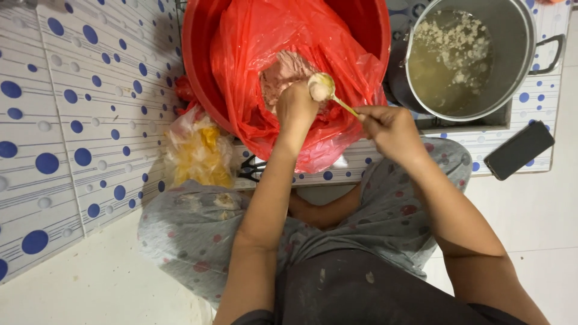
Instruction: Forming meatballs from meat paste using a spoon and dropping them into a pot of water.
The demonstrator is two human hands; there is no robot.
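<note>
My left hand (pixel 295 108) is closed into a fist over the pink minced paste (pixel 282 71) lying in a red plastic bag (pixel 259 42) inside a red basin (pixel 195 54). A lump of paste sits at the top of that fist. My right hand (pixel 390 125) holds a gold spoon (pixel 330 91) by its handle, the bowl resting against the lump on the left fist. To the right stands a steel pot (pixel 518 36) of cloudy broth with pale lumps floating in it.
A yellow plastic bag (pixel 198 150) lies left of the basin, by the dotted tile wall (pixel 72 120). A black phone (pixel 519 149) lies on the tiled ledge at right. My crossed legs in grey spotted trousers (pixel 198 229) fill the floor below.
</note>
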